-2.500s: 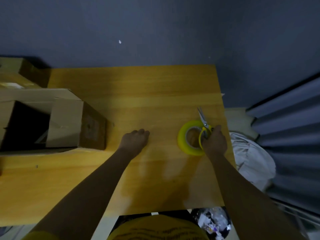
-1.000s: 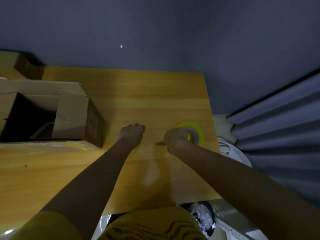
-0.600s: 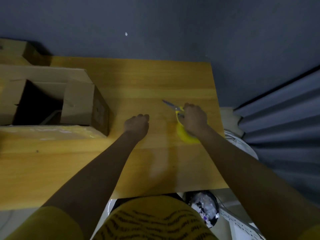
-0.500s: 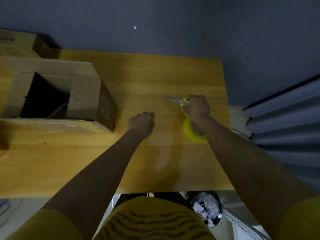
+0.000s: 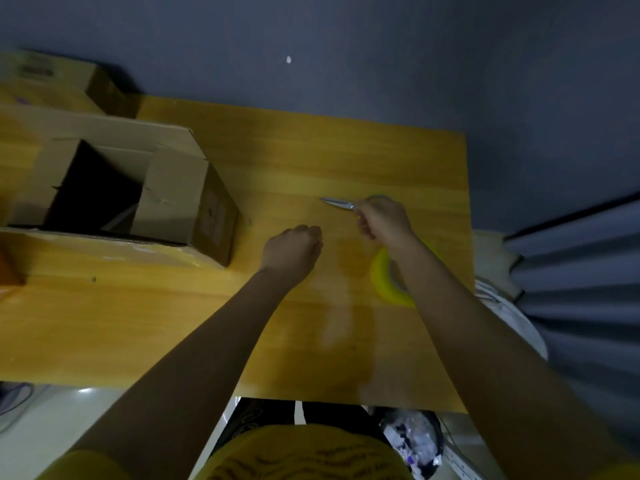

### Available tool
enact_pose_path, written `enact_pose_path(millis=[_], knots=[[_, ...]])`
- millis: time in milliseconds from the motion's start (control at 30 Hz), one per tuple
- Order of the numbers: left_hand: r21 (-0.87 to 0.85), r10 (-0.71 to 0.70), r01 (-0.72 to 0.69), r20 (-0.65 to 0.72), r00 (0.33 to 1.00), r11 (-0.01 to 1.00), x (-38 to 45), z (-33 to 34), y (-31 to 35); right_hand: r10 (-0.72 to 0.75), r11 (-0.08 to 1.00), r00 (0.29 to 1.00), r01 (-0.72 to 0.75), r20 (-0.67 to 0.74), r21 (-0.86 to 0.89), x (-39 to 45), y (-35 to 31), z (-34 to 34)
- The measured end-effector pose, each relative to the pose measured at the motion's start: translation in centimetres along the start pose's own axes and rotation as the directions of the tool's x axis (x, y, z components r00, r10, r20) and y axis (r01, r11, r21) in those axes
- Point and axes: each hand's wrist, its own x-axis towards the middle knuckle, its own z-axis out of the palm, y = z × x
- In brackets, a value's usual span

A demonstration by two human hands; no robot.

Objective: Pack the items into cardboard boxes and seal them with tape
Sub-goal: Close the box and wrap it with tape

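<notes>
An open cardboard box [image 5: 180,199] stands at the left of the wooden table [image 5: 311,154], flaps up, its inside dark. My right hand [image 5: 382,220] grips a pair of scissors [image 5: 337,203] whose metal blades point left over the table. A yellow roll of tape [image 5: 388,282] lies flat under my right forearm, partly hidden. My left hand [image 5: 292,249] rests on the table as a loose fist between the box and the scissors; whether it holds anything is not visible.
A second cardboard box [image 5: 59,81] sits at the table's back left against the dark wall. A bin with a bag of rubbish [image 5: 415,441] stands below the table's front edge. Grey pleated curtain [image 5: 581,271] hangs at the right.
My right hand took the scissors from the tape roll, swung left and back, and now holds them beyond the roll, blades pointing left. My left hand stayed in place. The camera shifted.
</notes>
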Motion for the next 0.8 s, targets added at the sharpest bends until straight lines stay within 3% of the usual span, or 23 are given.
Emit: enact_pose_path(millis=[67,167,333,500,633,800], knots=[[0.065,0.039,-0.036,-0.031,0.999,0.997,-0.1,-0.8,0.7,0.181,0.965,0.975,-0.201,0.13,0.169,-2.1,-1.0,-0.3],[0.244,0.12,-0.101,-0.065,0.991,0.965,-0.4,-2.0,1.7,0.222,0.934,0.954,-0.268,0.202,0.238,-4.2,-2.1,-0.7],[0.397,0.214,-0.161,-0.091,0.973,0.904,-1.5,-4.2,3.0,0.101,0.958,0.985,-0.134,0.138,0.254,-6.2,-3.7,-1.3],[0.46,0.232,-0.132,-0.168,0.958,0.878,-2.9,-6.3,3.3,0.063,0.936,0.989,-0.105,0.134,0.337,-7.7,-5.2,-2.1],[0.464,0.219,-0.089,-0.234,0.947,0.881,-4.1,-8.1,3.4,-0.025,0.961,0.994,-0.004,0.102,0.275,-8.3,-6.7,-1.8],[0.567,0.308,-0.003,-0.443,0.842,0.824,-5.8,-11.4,1.8,-0.145,0.948,0.988,0.126,0.047,0.294,-9.0,-10.5,-1.2]])
